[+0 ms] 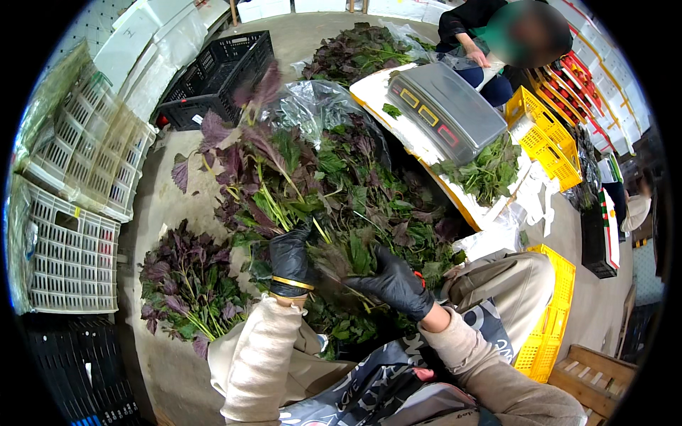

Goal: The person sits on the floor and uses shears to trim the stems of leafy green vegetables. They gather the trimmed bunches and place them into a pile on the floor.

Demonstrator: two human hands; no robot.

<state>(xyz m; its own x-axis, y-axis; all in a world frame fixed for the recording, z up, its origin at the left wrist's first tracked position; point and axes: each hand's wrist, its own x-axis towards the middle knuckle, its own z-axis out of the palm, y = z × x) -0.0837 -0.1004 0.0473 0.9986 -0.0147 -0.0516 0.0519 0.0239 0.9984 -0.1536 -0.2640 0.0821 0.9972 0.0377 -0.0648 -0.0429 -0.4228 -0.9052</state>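
My left hand [290, 261], in a black glove with a yellow band at the wrist, is closed around the stems of a bunch of purple perilla [266, 188]. The bunch leans up and away, its purple and green leaves spread at the top. My right hand [399, 285], also black-gloved, is beside it with thumb and fingers apart, against loose leafy stems; some leaves there are blurred. Beneath both hands lies a large heap of perilla [369, 181], partly in clear plastic. Another perilla bunch [192, 284] rests on the floor to the left.
A white foam board [376, 89] at the right carries a grey-lidded box [447, 106] and green leaves [486, 170]. Black [213, 82], white [64, 248] and yellow crates [547, 312] surround me. A co-worker [476, 42] sits at the far right beside another perilla heap [355, 53].
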